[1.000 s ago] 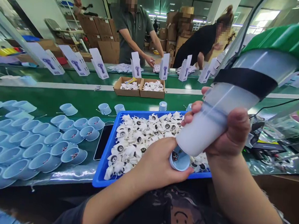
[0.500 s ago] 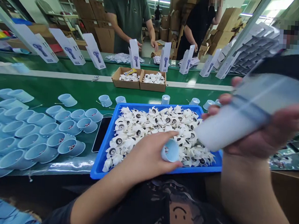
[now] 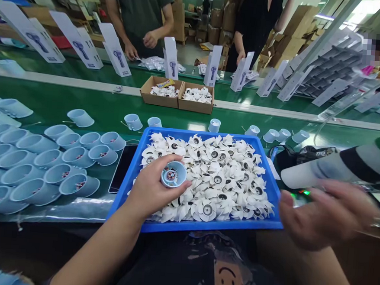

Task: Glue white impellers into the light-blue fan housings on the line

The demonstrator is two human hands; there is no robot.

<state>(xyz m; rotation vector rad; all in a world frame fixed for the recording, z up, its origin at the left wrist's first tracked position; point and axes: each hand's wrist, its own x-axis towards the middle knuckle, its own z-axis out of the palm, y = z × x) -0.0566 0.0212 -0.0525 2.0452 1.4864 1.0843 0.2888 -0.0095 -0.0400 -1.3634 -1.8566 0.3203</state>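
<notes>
My left hand [image 3: 151, 185] holds a light blue cup-shaped fan housing [image 3: 173, 180], thumb and fingers around its wall. Its mouth faces me, showing a round red and silver motor between spokes. Below it lies a blue tray [image 3: 213, 230] heaped with white fan blades [image 3: 218, 179], many with dark round hubs. To the tray's right, my right hand [image 3: 324, 215] is blurred, with its thumb apart from its half-curled fingers and nothing seen between them. Just above that hand lies a thick white cylinder [image 3: 308, 170] with a black band, apart from the fingers as far as I can tell.
Many light blue housings [image 3: 79, 187] stand on the left, beside a dark phone [image 3: 123, 170]. Two cardboard boxes [image 3: 195, 106] of white parts sit behind the tray. Printed white boxes [image 3: 118, 55] line the far belt, where co-workers stand. Small lights glow near cables at right.
My right hand has let go of the white cylinder and moved lower. My left hand has moved left with the housing and turned its mouth towards me. The view has shifted slightly.
</notes>
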